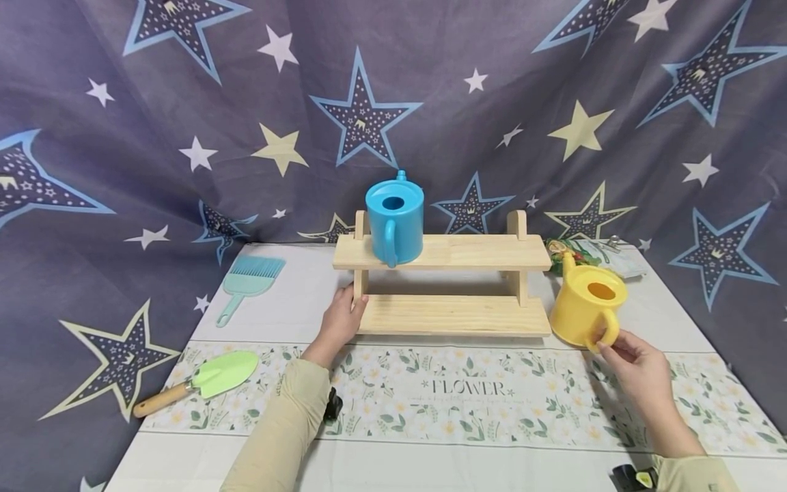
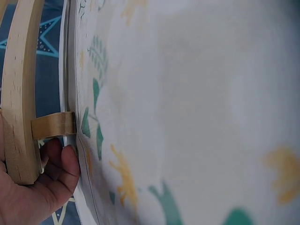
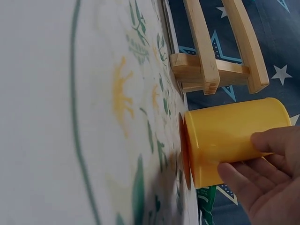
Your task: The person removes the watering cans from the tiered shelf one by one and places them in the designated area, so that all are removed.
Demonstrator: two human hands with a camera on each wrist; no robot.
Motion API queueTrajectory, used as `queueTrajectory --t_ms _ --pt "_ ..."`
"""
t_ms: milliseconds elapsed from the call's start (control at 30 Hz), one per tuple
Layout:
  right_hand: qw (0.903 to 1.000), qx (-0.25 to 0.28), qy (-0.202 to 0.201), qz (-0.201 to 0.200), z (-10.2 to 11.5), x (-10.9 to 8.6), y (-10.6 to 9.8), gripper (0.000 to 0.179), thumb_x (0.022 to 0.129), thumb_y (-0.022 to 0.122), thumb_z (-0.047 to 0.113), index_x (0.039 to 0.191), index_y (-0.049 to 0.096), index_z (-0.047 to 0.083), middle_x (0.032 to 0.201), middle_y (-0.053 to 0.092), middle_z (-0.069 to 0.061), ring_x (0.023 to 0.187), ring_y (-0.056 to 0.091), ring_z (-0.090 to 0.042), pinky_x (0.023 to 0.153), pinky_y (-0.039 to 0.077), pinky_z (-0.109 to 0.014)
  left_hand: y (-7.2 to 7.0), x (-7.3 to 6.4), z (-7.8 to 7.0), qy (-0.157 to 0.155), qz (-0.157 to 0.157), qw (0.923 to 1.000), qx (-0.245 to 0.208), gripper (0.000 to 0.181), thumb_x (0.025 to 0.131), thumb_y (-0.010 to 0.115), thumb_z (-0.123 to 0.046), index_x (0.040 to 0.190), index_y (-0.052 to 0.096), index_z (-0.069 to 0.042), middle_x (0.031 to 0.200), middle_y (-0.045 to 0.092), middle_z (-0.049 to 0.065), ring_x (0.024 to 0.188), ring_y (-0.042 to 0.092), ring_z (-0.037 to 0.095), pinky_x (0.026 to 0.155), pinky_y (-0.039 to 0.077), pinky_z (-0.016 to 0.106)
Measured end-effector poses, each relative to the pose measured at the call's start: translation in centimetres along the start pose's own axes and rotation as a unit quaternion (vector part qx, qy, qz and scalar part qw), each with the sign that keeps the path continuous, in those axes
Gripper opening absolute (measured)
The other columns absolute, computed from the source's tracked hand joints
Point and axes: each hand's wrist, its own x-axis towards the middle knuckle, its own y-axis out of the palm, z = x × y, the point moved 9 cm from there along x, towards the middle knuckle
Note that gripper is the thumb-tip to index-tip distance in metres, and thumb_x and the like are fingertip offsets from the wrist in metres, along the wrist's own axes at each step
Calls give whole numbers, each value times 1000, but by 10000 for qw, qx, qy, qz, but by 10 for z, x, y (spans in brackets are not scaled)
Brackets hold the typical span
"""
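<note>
My left hand [image 1: 340, 318] grips the left end of the lower board of a two-tier wooden shelf [image 1: 455, 316]. In the left wrist view, its fingers [image 2: 65, 171] curl round the end of the board [image 2: 19, 93]. A blue toy watering can [image 1: 407, 229] stands upright on the upper board, toward the left, spout to the back. Right of the shelf, my right hand [image 1: 642, 372] pinches the handle of a yellow watering can [image 1: 574, 311], whose spout points back. The right wrist view shows the can's yellow body [image 3: 229, 133] upright, its base close to the table.
A teal dustpan-shaped brush [image 1: 246, 281] lies at the back left. A green trowel [image 1: 224, 376] with a wooden handle lies nearer on the left. Behind the yellow can is a clear packet [image 1: 617, 258] beside greenery. A star-patterned curtain [image 1: 430, 41] surrounds the table [image 1: 479, 465].
</note>
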Motion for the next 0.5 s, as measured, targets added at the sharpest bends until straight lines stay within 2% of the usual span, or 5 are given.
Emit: queueTrajectory --t_ms 67,133,233,300,500 --pt "9999 -132 40 69 -1 0 1 32 95 64 8 122 61 -8 115 64 -28 79 46 22 66 45 -2 -1 0 0 8 -13 10000 -25 54 105 42 -35 151 33 -10 133 46 17 127 47 36 105 38 53" --pt "9995 -263 99 126 -2 0 3 32 95 65 8 122 61 -7 116 64 -28 83 56 11 66 46 -3 -1 0 0 9 -29 10000 -58 53 105 43 -35 151 34 -9 132 46 18 126 47 37 105 38 54" --pt "9985 -434 230 244 -5 1 5 34 95 65 10 124 60 -7 118 63 -29 94 68 -19 67 52 -10 -1 0 -1 20 -20 10000 -56 53 105 42 -35 151 34 -9 133 46 18 126 47 37 105 38 54" --pt "9978 -512 301 305 -6 0 6 35 94 66 10 124 59 -8 118 62 -30 103 65 -39 67 55 -18 -1 0 -1 24 -22 10000 -54 53 105 42 -34 151 34 -9 134 45 18 127 47 37 105 38 54" --pt "9966 -632 362 376 -8 0 8 32 95 63 8 122 59 -8 119 61 -31 107 62 -45 72 57 -32 -1 -1 -1 51 -43 10000 -36 54 105 42 -35 151 34 -8 135 45 18 127 47 37 105 38 53"
